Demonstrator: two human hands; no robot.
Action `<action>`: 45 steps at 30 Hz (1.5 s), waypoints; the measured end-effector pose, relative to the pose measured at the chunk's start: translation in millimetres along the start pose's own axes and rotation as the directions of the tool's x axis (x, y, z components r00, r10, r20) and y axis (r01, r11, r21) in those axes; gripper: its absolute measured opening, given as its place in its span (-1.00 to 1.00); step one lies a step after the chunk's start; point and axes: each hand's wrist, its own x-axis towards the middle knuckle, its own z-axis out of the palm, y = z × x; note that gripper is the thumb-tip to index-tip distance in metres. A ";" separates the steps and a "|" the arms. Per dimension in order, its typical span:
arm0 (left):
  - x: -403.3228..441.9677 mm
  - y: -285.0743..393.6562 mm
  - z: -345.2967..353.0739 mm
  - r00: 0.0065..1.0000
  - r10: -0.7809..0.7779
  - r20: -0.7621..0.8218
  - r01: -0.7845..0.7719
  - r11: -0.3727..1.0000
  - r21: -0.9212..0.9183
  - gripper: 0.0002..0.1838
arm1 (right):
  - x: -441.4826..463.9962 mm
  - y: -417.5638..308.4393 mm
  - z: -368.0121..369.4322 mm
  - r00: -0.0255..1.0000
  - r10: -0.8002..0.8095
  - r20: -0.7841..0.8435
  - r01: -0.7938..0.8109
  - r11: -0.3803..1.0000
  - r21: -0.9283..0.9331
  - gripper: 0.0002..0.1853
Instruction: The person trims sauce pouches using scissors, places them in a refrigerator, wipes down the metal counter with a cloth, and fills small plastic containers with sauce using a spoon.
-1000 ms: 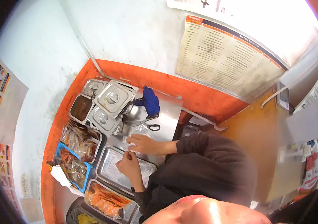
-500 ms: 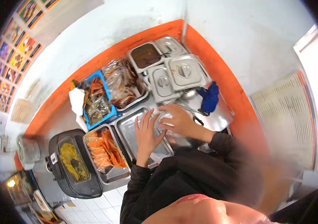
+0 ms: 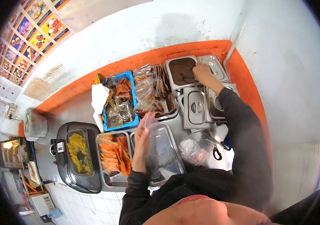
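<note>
My left hand holds a clear plastic bag at its fingertips, above the left side of an open steel tray. My right hand reaches to the right edge of a steel pan of dark brown sauce; its fingers are closed round something I cannot make out, near a utensil lying in the sauce. Lidded steel pans stand below and right of that hand. A heap of clear bags lies right of the open tray.
Left of the sauce are filled packets and a blue basket of packets. Orange packets fill a tray beside a black cooker with yellow food. Scissors lie at right.
The view has swung toward the left. My hands, earlier close together over the tray, are apart: the right has moved up to the sauce pan, and the left now has a clear bag.
</note>
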 end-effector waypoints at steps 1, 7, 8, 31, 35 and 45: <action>6.9 4.0 -2.7 1.000 -0.016 0.027 0.015 0.999 0.039 -0.15 | 4.3 -1.8 2.9 0.999 0.034 -0.036 -0.036 0.999 -0.041 -0.86; 67.6 -1.7 -2.7 0.994 -0.086 0.062 0.088 0.995 -0.041 -0.29 | 20.6 20.1 12.5 0.895 -0.195 -0.402 0.160 0.980 -0.120 -0.83; 79.4 -2.7 2.0 0.996 -0.068 0.062 0.072 0.996 -0.056 -0.31 | 21.8 23.6 17.5 0.880 -0.318 -0.354 0.302 0.948 -0.102 -0.83; 184.9 15.0 76.7 0.914 0.404 0.043 -0.355 0.744 0.566 -0.35 | -17.9 72.2 29.5 0.996 0.005 0.087 -0.085 0.278 0.957 -0.88; 184.8 16.0 87.4 0.905 0.424 0.029 -0.348 0.700 0.624 -0.41 | -35.3 66.9 7.9 0.980 0.200 -0.013 -0.071 0.408 0.910 -0.87; 199.5 -22.0 95.5 0.882 0.468 0.055 -0.372 0.618 0.693 -0.42 | -58.0 58.4 -3.0 0.875 0.435 -0.211 -0.066 0.539 0.840 -0.85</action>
